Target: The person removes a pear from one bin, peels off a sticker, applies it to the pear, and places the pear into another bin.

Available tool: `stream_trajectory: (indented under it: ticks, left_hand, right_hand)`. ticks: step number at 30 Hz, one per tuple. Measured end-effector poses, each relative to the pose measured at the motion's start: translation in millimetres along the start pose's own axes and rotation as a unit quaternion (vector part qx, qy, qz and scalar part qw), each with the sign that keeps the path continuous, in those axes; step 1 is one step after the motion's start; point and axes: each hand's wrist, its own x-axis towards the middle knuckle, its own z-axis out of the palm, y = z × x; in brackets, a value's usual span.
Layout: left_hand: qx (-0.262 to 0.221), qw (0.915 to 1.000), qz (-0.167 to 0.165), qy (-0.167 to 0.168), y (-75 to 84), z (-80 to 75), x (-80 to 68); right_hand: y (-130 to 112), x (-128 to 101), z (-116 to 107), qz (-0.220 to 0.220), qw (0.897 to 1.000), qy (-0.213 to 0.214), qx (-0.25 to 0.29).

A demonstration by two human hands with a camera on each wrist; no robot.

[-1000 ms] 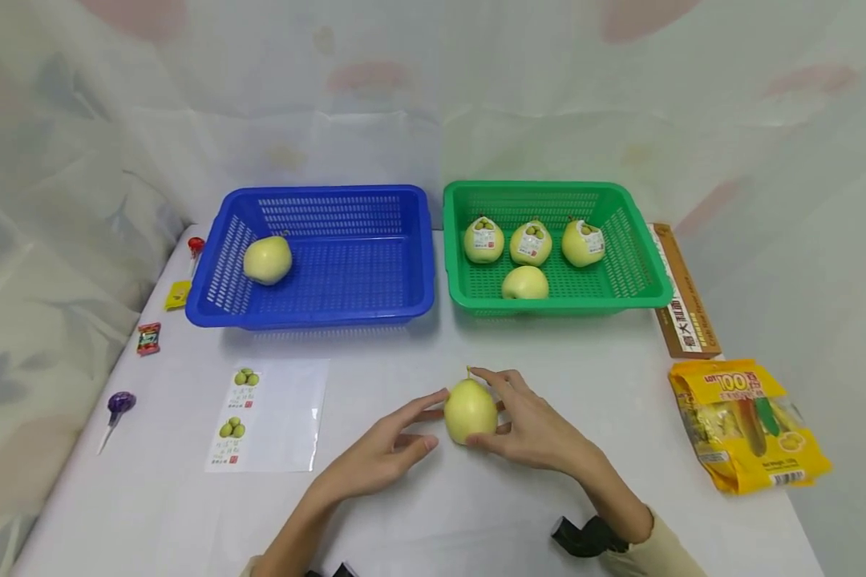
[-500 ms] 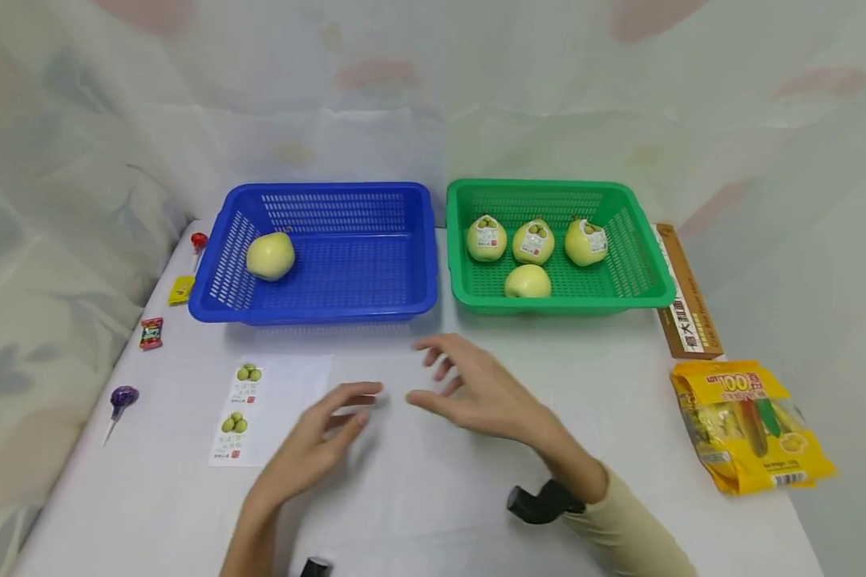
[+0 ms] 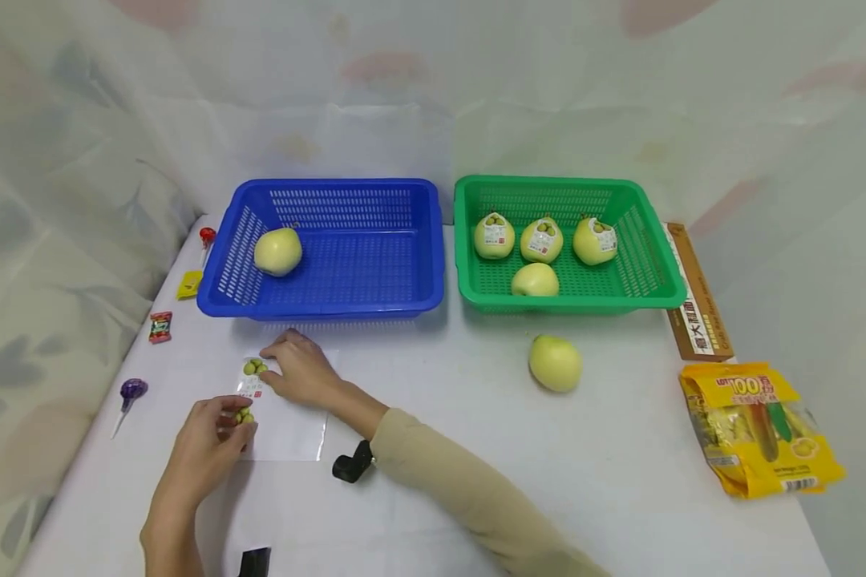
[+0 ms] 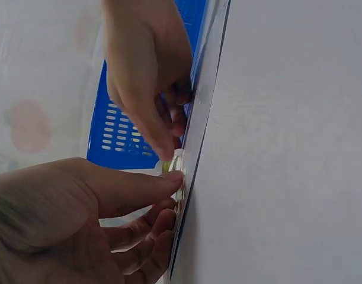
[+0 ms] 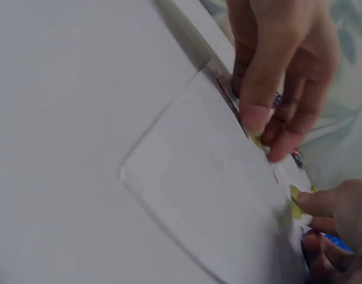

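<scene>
A clear sheet (image 3: 289, 433) of stickers lies in front of the blue basket. It bears an upper sticker (image 3: 252, 367) and a lower sticker (image 3: 244, 416), both printed with green fruit. My left hand (image 3: 205, 445) pinches the sheet's left edge at the lower sticker, thumb on top. At the upper sticker, my right hand (image 3: 301, 370) has its thumb on the print and its fingers curled at the edge, as the right wrist view shows. A yellow-green pear (image 3: 556, 365) without a label rests on the table to the right, apart from both hands.
One pear (image 3: 277, 252) is in the blue basket (image 3: 321, 309). The green basket (image 3: 570, 301) holds several pears, most with labels. A brown box (image 3: 700, 296) and a yellow snack bag (image 3: 761, 429) lie right; a purple lollipop (image 3: 133, 389) and wrapped candies lie left.
Both hands have left the pear and moved left to the sticker sheet. The pear now lies farther back and right on the table, while the sheet's edge is gripped.
</scene>
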Motion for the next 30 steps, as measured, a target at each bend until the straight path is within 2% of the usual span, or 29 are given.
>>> stream_trajectory:
  ticks: [2, 3, 6, 9, 12, 14, 16, 18, 19, 21, 23, 25, 28, 30]
  left_hand:
    - [0.0, 0.9999, -0.011, -0.009, 2.0, -0.1, 3.9]
    - [-0.001, 0.9997, -0.021, -0.014, 3.4, -0.5, 5.9]
    - [-0.001, 0.9978, -0.058, -0.032, 6.7, -2.6, 9.3]
    - [0.01, 0.9961, -0.074, -0.046, 8.0, -5.6, 10.3]
    - [0.023, 0.9952, -0.056, -0.077, 16.8, -8.3, 10.3]
    - [0.028, 0.9952, -0.017, -0.092, 29.4, -6.8, 7.7]
    - [0.019, 0.9941, 0.033, -0.101, 48.9, -1.0, 3.8]
    - [0.002, 0.9891, 0.107, -0.101, 69.6, 11.2, 0.5]
    - [-0.012, 0.9839, 0.148, -0.1, 79.6, 18.7, -0.5]
    - [-0.045, 0.9694, 0.214, -0.111, 99.1, 35.8, -0.9]
    - [-0.073, 0.9515, 0.268, -0.133, 116.1, 55.0, -1.2]
    - [-0.099, 0.9343, 0.298, -0.169, 132.1, 73.5, -2.4]
    - [-0.128, 0.9133, 0.319, -0.218, 150.1, 97.8, -6.0]
    - [-0.144, 0.9044, 0.323, -0.238, 158.5, 110.0, -8.5]
  right_hand:
    - [-3, 4, 4, 0.01, 1.0, 0.024, -0.016]
    - [-4, 4, 4, 0.016, 0.999, 0.028, 0.002]
    - [-7, -9, -8, 0.025, 0.993, 0.032, 0.112]
    - [-9, -43, -39, -0.001, 0.973, 0.021, 0.228]
    - [4, -102, -86, -0.071, 0.963, 0.012, 0.26]
    - [26, -148, -119, -0.101, 0.965, 0.024, 0.241]
    - [59, -192, -145, -0.096, 0.973, 0.066, 0.2]
    - [96, -228, -164, -0.043, 0.981, 0.112, 0.15]
    - [113, -243, -170, -0.009, 0.983, 0.125, 0.133]
    - [143, -266, -175, 0.053, 0.982, 0.123, 0.13]
    - [160, -283, -173, 0.098, 0.98, 0.093, 0.147]
    - [166, -293, -167, 0.128, 0.975, 0.068, 0.17]
    - [158, -296, -156, 0.167, 0.963, 0.076, 0.197]
    - [148, -294, -148, 0.186, 0.953, 0.097, 0.22]
